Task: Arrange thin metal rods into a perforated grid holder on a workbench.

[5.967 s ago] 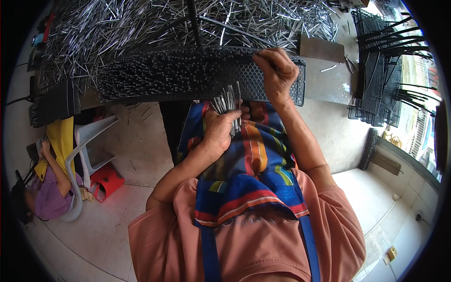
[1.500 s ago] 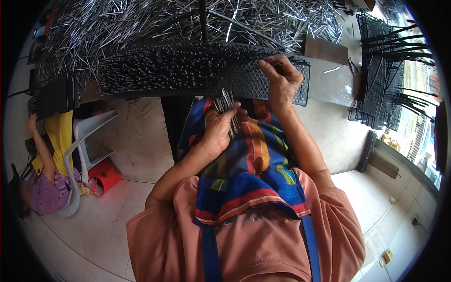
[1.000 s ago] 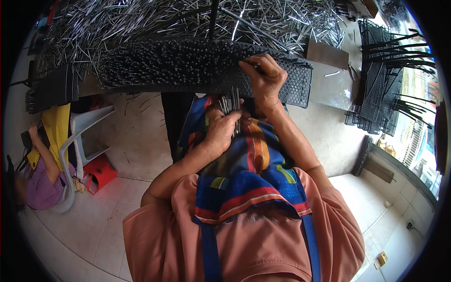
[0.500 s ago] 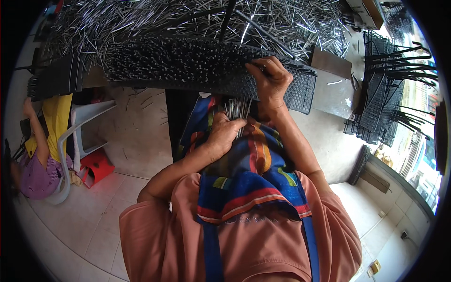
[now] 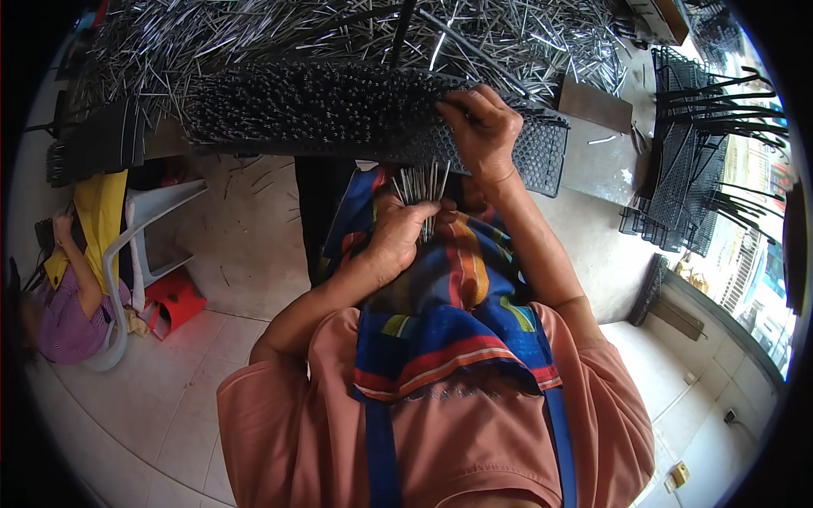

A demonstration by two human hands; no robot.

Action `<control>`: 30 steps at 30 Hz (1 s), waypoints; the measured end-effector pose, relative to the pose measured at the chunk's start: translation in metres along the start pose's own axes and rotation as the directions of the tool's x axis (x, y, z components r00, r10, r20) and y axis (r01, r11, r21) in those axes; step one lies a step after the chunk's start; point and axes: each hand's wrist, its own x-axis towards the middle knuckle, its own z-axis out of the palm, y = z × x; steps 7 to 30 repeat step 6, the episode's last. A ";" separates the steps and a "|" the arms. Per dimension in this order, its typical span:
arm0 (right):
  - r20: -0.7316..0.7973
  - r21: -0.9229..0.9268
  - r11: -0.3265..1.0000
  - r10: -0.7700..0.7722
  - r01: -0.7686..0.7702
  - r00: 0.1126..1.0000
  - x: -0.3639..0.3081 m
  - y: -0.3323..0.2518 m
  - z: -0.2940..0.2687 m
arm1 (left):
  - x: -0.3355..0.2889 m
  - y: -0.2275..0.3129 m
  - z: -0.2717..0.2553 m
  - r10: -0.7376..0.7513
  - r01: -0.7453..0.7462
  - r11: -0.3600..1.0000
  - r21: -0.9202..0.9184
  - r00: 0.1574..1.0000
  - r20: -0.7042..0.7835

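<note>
My left hand (image 5: 396, 229) is wrapped round a bundle of thin metal strips (image 5: 419, 184) above my lap, their ends fanning out toward the black holed board (image 5: 540, 152). Over the right part of that board is my right hand (image 5: 487, 131), its thumb and fingers pinched together; anything between the fingertips is hidden. Dense upright strips (image 5: 296, 106) fill the board's left and middle, while its right end shows bare holes. A striped apron (image 5: 457, 271) covers my lap.
A large heap of loose metal strips (image 5: 212, 38) lies behind the board. Black wire racks with hooked rods (image 5: 690, 144) stand at right. A brown plate (image 5: 595, 106) rests beside the board. At left, another person (image 5: 76, 313) sits on a pale chair (image 5: 114, 279) near a red container (image 5: 175, 300).
My right hand has shifted slightly left and away from me over the board. The strips in my left hand are spread a little wider. The other person's hand has moved down.
</note>
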 end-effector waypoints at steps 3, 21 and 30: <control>0.058 -0.070 0.993 -0.094 0.098 0.994 -0.002 0.005 -0.002 | 0.001 0.000 0.000 -0.002 0.002 1.000 0.002 1.000 0.005; 0.152 -0.134 0.981 -0.119 0.140 0.981 0.001 0.001 0.000 | 0.003 0.002 -0.002 0.030 -0.032 0.999 0.041 0.998 0.052; 0.152 -0.134 0.981 -0.119 0.140 0.981 0.001 0.001 0.000 | 0.003 0.002 -0.002 0.030 -0.032 0.999 0.041 0.998 0.052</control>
